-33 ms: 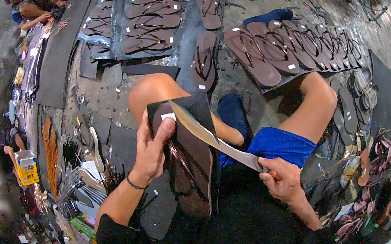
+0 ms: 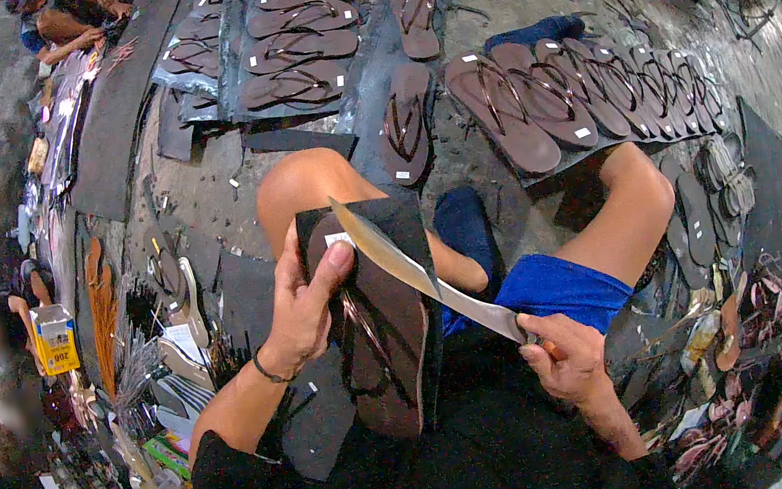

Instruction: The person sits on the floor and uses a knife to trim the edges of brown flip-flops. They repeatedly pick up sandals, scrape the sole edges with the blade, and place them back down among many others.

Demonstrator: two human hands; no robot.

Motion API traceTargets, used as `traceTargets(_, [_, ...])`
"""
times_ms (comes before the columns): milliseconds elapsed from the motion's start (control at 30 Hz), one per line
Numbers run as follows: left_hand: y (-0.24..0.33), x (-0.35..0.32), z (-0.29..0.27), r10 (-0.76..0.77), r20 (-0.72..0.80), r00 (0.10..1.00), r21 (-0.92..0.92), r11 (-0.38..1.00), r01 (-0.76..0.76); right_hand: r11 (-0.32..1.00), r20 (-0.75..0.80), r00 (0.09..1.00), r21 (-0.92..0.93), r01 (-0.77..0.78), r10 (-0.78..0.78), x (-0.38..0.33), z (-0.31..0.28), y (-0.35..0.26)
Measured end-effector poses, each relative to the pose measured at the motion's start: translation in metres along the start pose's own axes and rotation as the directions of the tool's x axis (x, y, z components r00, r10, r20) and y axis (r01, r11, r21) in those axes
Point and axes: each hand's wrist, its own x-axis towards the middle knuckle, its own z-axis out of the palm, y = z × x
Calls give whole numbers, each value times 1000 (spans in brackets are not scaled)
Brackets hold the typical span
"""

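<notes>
My left hand [image 2: 297, 304] grips a dark brown flip-flop [image 2: 382, 306] upright in front of me, thumb on a white label [image 2: 338, 241] near its end. The flip-flop lies against a black rubber sheet [image 2: 399, 215] that sticks out past its upper right edge. In my right hand [image 2: 569, 351] is a long curved knife [image 2: 482, 310], held by its handle, which my fingers mostly cover. Its blade slants up and left across the sheet beside the flip-flop's edge. The blade's tip reaches just past the sheet's top edge.
Rows of finished-looking brown flip-flops [image 2: 299, 51] lie ahead on dark sheets, with another row [image 2: 552, 104] at right. A yellow box [image 2: 55, 340] and scattered scraps are on the left. More straps and scraps [image 2: 727, 397] lie at lower right. Another person [image 2: 69, 19] sits at far left.
The knife's tip has shifted slightly up and left against the sheet. Both hands keep their grips almost in place.
</notes>
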Motion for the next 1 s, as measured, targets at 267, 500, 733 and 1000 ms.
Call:
traceTargets(267, [1, 4, 11, -50, 201, 978, 251, 968, -2, 1000, 183, 983, -2, -30, 30, 51, -41, -25])
traceTargets(500, [8, 1, 24, -6, 331, 944, 244, 967, -79, 997, 170, 983, 24, 69, -72, 79, -54, -29])
traceTargets(733, [5, -1, 31, -65, 364, 929, 228, 973, -22, 999, 287, 958, -38, 15, -3, 98, -67, -44])
traceTargets(1000, [86, 42, 56, -14, 747, 665, 621, 372, -690, 741, 535, 830, 619, -260, -156, 139, -72, -39])
